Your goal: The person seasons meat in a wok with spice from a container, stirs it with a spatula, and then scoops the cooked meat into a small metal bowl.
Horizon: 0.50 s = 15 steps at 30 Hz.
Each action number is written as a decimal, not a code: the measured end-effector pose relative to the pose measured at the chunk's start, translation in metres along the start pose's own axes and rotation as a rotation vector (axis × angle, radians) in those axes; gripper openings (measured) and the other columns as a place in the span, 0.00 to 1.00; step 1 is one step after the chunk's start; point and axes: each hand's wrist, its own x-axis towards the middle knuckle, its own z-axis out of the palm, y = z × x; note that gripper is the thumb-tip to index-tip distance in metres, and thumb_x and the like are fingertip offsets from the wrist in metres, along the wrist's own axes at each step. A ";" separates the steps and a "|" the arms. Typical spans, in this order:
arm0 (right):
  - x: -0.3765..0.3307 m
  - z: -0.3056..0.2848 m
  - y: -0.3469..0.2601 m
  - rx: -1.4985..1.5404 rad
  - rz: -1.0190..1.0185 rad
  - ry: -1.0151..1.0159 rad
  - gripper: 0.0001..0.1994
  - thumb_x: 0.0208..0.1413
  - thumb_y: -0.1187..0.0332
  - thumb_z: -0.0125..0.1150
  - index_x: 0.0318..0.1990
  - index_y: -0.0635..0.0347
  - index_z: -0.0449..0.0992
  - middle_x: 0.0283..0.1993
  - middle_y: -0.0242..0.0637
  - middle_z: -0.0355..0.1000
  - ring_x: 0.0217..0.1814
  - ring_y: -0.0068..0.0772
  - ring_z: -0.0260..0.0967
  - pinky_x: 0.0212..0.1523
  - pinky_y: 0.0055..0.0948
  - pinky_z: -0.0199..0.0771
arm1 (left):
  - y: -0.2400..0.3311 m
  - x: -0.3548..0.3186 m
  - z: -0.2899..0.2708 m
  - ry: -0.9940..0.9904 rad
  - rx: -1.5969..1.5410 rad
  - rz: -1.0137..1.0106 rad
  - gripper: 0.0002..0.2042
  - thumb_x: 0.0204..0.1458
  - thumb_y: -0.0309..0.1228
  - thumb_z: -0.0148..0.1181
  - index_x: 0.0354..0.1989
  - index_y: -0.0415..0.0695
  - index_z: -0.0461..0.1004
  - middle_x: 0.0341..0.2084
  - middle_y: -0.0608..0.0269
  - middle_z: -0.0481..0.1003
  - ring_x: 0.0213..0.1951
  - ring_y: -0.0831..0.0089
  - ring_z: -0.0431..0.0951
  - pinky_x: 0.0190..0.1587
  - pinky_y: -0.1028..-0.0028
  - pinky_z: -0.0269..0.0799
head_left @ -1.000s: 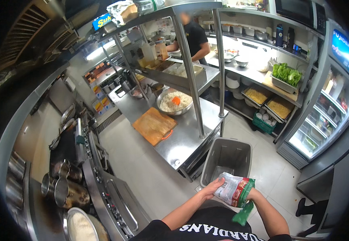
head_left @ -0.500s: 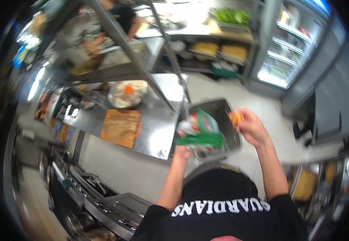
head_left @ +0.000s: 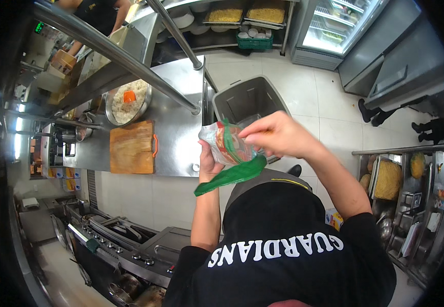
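Note:
My left hand (head_left: pixel 209 159) grips a clear plastic bag (head_left: pixel 221 142) with red and green print, in front of my body. A green flap of the bag hangs down across my left wrist. The fingers of my right hand (head_left: pixel 282 134) are pinched together against the bag's right upper part; whatever lies between them is hidden. Just beyond the bag stands a grey open bin (head_left: pixel 227 102), whose near side my hands and the bag partly cover.
A steel table (head_left: pixel 176 135) to my left carries a wooden board (head_left: pixel 130 148) with an orange handle and a bowl of rice (head_left: pixel 125 113) holding an orange item. A stove (head_left: pixel 125 245) lies lower left. Another person (head_left: pixel 96 15) works far left. Shelves (head_left: pixel 401 204) stand at right.
My right hand has come in from the right to the bag; the small orange-yellow thing it held no longer shows. The bag has shifted left and turned, and the head view has swung.

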 end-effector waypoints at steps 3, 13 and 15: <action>0.028 0.022 0.048 -0.834 -0.521 0.114 0.09 0.50 0.70 0.62 0.30 0.71 0.78 0.20 0.45 0.74 0.19 0.45 0.73 0.22 0.39 0.72 | -0.006 -0.002 -0.031 -0.006 0.066 -0.138 0.41 0.57 0.64 0.45 0.68 0.41 0.59 0.63 0.55 0.68 0.63 0.58 0.69 0.64 0.55 0.66; 0.049 0.028 0.114 -0.673 -0.529 -0.237 0.27 0.51 0.70 0.62 0.60 0.67 0.68 0.62 0.55 0.67 0.66 0.54 0.63 0.67 0.40 0.62 | -0.022 0.000 -0.005 -0.008 0.242 -0.402 0.35 0.62 0.55 0.53 0.69 0.43 0.55 0.59 0.60 0.69 0.61 0.68 0.70 0.63 0.64 0.66; 0.054 0.035 0.158 -0.830 -0.496 -0.257 0.31 0.49 0.68 0.63 0.63 0.66 0.67 0.64 0.52 0.66 0.69 0.49 0.61 0.70 0.37 0.57 | -0.030 -0.003 -0.012 0.130 0.379 -0.395 0.34 0.62 0.52 0.54 0.70 0.45 0.54 0.57 0.62 0.71 0.58 0.69 0.72 0.62 0.64 0.67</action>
